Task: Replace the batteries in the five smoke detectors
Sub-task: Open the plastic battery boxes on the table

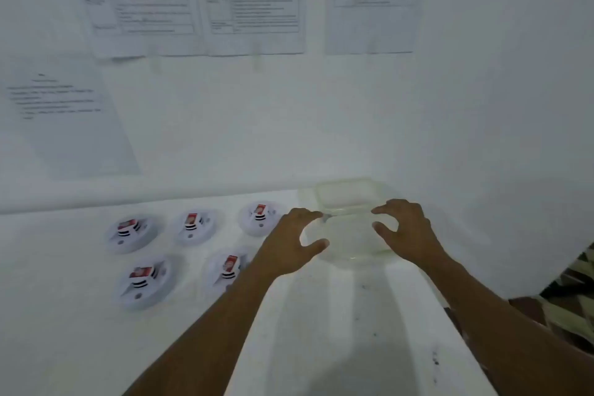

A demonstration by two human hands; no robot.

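Five smoke detectors (194, 226) in two rows take up the left of the table (321, 347), with only narrow lanes between them. A clear container (345, 193) blocks the far right, close to the wall (257, 138). The left hand (289, 244) and right hand (408, 228) are spread above it. The left forearm (209, 315) crosses over the near-right detector. The near middle of the table is open surface.

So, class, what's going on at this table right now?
A person has both hands at a clear container on a white table. The left hand and right hand curve around its near sides, fingers at the rim. Whether they grip it yet is unclear. Five detectors lie to its left in two rows, backs up, each with a red battery showing.
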